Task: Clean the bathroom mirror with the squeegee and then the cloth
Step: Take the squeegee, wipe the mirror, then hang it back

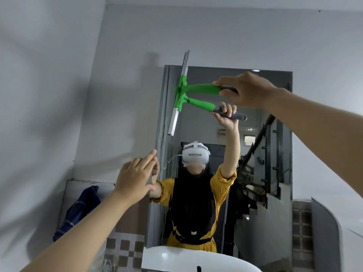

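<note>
The bathroom mirror [271,91] hangs on the grey wall ahead of me. My right hand [243,89] grips the dark end of the green squeegee [198,88]. Its metal blade stands nearly upright against the mirror's top left edge, with its upper end above the frame. My left hand [137,177] is raised with straight fingers, its fingertips touching the mirror's left edge lower down. The glass reflects me and the squeegee. A dark blue cloth [78,211] hangs at the lower left.
A white basin [196,260] sits below the mirror. Brown and white checked tiles [125,250] cover the lower wall. A curved white fixture [326,232] stands at the lower right. Bare grey wall surrounds the mirror.
</note>
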